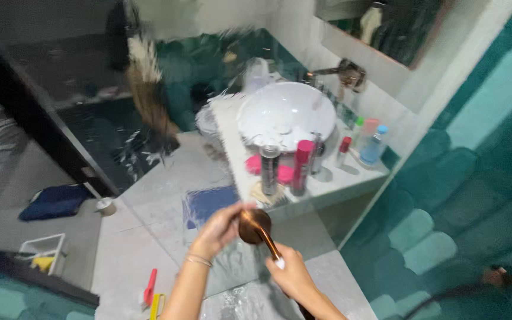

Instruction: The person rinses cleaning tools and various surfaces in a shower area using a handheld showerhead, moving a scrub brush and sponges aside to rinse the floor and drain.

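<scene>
Both hands are on a copper shower head (255, 224), left hand (219, 228) cupping it, right hand (290, 271) gripping the handle, right below the white sink (285, 112).

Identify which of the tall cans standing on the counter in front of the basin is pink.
The right-hand can is pink from cap to base; the can beside it on the left is silver and dark. Both stand upright.

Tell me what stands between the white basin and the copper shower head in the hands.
In the head view, two spray cans stand on the counter between the white basin and the copper shower head: a dark can and a pink can.
</scene>
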